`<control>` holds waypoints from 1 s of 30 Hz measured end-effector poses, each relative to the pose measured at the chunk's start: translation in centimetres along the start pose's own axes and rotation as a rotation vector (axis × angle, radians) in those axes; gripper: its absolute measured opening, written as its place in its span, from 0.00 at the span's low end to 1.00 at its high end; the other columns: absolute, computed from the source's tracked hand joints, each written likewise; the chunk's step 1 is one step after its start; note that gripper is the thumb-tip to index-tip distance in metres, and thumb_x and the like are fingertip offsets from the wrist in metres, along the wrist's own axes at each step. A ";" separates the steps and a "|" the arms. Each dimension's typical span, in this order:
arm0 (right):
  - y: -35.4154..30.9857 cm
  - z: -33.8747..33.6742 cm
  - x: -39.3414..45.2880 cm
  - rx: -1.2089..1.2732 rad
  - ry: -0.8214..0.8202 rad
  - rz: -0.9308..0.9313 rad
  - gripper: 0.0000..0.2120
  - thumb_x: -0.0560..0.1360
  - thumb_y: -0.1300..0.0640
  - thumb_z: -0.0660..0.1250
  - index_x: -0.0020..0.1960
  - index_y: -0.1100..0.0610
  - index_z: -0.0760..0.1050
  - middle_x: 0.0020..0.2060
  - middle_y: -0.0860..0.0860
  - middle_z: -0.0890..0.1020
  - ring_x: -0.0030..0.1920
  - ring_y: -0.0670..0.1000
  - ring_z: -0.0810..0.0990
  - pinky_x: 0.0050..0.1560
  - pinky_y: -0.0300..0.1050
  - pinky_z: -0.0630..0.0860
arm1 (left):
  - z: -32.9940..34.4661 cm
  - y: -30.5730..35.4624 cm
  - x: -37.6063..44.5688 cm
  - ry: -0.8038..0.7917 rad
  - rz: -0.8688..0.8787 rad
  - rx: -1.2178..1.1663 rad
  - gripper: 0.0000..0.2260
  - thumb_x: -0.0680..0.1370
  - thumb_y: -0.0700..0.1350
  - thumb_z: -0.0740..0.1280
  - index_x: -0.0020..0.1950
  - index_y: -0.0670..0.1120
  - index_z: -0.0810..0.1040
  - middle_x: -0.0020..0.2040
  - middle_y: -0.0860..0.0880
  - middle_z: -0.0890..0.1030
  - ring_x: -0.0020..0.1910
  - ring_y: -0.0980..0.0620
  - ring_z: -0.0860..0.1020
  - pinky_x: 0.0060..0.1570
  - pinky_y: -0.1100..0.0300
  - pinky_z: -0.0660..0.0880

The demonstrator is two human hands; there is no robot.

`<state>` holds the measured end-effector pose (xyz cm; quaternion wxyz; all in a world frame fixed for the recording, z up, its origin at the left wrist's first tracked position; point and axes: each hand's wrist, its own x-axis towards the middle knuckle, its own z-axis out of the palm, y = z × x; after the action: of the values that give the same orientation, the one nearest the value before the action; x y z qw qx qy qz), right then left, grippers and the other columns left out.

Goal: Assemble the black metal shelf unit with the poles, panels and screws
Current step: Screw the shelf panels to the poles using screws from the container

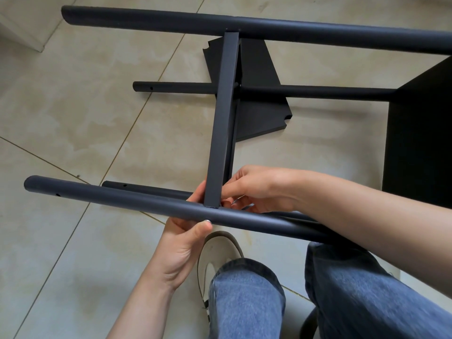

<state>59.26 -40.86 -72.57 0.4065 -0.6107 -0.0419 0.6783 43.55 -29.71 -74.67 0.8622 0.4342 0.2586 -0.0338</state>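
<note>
The black shelf unit lies on its side on the floor. My left hand (181, 243) grips the near pole (110, 200) from below, thumb on its front, fingers behind it beside the middle panel (223, 118). That panel shows edge-on and runs up to the far pole (318, 30). My right hand (259, 189) pinches a small silver tool (241, 203) at the joint of panel and near pole; its tip is hidden. Two lower poles (318, 92) (146, 189) lie nearer the floor. Another fitted panel (420, 143) closes the frame at the right.
A loose black panel (259, 77) with notched corners lies flat on the beige tiled floor (85, 106) under the frame. My legs in blue jeans (247, 302) and a light shoe (220, 248) are below the near pole. A white wall base (22, 33) stands at the upper left.
</note>
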 end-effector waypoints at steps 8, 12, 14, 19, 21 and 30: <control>-0.2 0.6 -0.6 0.008 0.088 -0.019 0.11 0.77 0.57 0.69 0.37 0.57 0.81 0.35 0.54 0.78 0.37 0.50 0.74 0.45 0.44 0.72 | 0.1 0.0 -0.2 0.031 0.017 0.014 0.36 0.61 0.50 0.85 0.68 0.52 0.80 0.61 0.42 0.83 0.62 0.47 0.80 0.59 0.63 0.76; -0.8 0.2 -2.0 0.086 0.160 -0.061 0.06 0.80 0.61 0.63 0.48 0.57 0.79 0.41 0.56 0.82 0.39 0.52 0.79 0.41 0.43 0.77 | 0.1 0.1 -0.5 0.045 0.016 -0.012 0.33 0.59 0.50 0.86 0.64 0.52 0.83 0.62 0.43 0.83 0.62 0.49 0.81 0.58 0.63 0.76; -1.4 -0.1 -2.7 0.149 0.193 -0.081 0.07 0.81 0.62 0.61 0.55 0.59 0.76 0.47 0.58 0.84 0.41 0.55 0.83 0.42 0.47 0.81 | 0.0 0.1 -0.6 0.056 0.007 -0.011 0.33 0.58 0.50 0.86 0.62 0.52 0.84 0.62 0.44 0.83 0.62 0.50 0.81 0.56 0.64 0.77; -3.0 0.8 -4.5 0.170 0.234 -0.164 0.10 0.81 0.58 0.62 0.60 0.61 0.73 0.56 0.61 0.80 0.50 0.62 0.85 0.48 0.57 0.83 | 0.1 0.4 -1.1 0.053 -0.001 -0.039 0.34 0.60 0.51 0.85 0.65 0.50 0.82 0.64 0.42 0.81 0.64 0.48 0.80 0.58 0.63 0.76; -3.4 1.0 -4.7 0.181 0.249 -0.174 0.13 0.81 0.57 0.63 0.64 0.59 0.70 0.60 0.60 0.77 0.52 0.63 0.83 0.49 0.59 0.83 | 1.1 0.4 -1.2 0.071 0.046 -0.099 0.36 0.64 0.55 0.82 0.68 0.46 0.78 0.64 0.43 0.82 0.63 0.50 0.80 0.59 0.62 0.76; -4.3 1.9 -6.3 0.231 0.303 -0.224 0.23 0.82 0.58 0.63 0.74 0.60 0.61 0.61 0.63 0.77 0.47 0.61 0.84 0.50 0.60 0.82 | 5.6 1.1 -1.1 0.355 0.129 -0.145 0.21 0.73 0.48 0.67 0.63 0.42 0.79 0.58 0.44 0.84 0.56 0.50 0.82 0.63 0.57 0.74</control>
<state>59.34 -40.98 -64.72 0.5483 -0.6465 0.0300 0.5296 45.28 -33.52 -70.61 0.8326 0.3857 0.3799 0.1174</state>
